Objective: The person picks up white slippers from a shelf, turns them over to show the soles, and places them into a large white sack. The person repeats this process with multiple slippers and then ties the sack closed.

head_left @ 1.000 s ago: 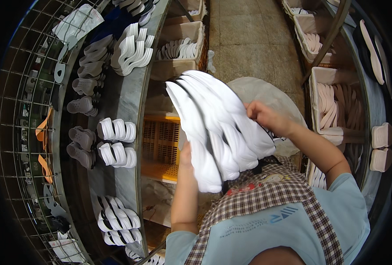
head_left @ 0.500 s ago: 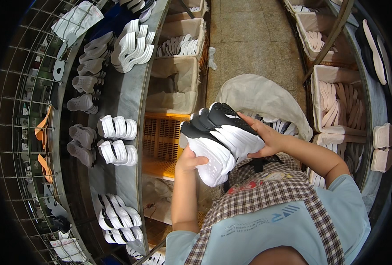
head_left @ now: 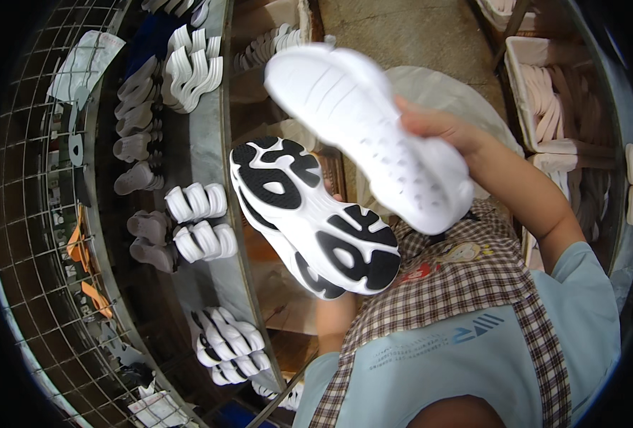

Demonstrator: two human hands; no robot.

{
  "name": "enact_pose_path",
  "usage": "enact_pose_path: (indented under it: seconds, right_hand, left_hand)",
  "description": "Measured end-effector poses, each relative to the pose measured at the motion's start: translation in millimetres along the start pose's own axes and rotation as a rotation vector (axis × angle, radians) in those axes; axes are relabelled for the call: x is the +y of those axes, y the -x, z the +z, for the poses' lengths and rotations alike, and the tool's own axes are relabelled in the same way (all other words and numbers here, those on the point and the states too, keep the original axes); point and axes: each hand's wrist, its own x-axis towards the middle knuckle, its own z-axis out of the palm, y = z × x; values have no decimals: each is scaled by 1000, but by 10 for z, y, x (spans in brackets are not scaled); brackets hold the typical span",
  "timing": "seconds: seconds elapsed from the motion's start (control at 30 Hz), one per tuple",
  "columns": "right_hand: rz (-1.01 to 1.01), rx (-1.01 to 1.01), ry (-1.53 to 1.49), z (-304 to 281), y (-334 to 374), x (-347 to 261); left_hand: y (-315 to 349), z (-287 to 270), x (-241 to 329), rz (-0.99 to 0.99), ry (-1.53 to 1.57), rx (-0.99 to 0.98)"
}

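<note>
In front of my chest, my left hand (head_left: 337, 197) is closed on black-and-white shoe soles (head_left: 298, 203). Their treads face up, at least two overlap, and most of that hand is hidden beneath them. My right hand (head_left: 434, 123) grips the side of a white shoe sole (head_left: 359, 118), held higher and to the right. Its pale inner face shows, with grooves at one end and small dimples at the other. Slight blur softens its outline, and I cannot tell whether another sole lies behind it.
On the left, a metal shelf (head_left: 206, 282) carries stacks of white soles (head_left: 206, 240), black-and-white soles (head_left: 229, 341) and grey soles (head_left: 151, 239). A wire mesh (head_left: 27, 214) borders it. To the right stands a lined basket of pinkish soles (head_left: 555, 100). A pale cloth-lined container (head_left: 466, 100) sits ahead.
The single stack has been parted between my hands. My right hand has lifted a white sole up and away, while the soles in my left hand have turned tread side up.
</note>
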Motion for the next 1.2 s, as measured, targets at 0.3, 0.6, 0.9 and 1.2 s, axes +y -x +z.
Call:
enact_pose_path:
  seconds: [0.3,0.6,0.9,1.2]
  right_hand:
    - [47,24,356,-246,-92,562]
    - [169,58,-660,-472,82,773]
    - [69,-19,-249,-389,-66,847]
    - [253,143,-644,-710,-42,1189]
  left_hand:
    - [-345,132,206,-95,-428,31]
    - [-83,-106,32,89,253,-73]
    - [-325,239,140,-157,-496,131]
    - [-125,-193,131,-36,405,-53]
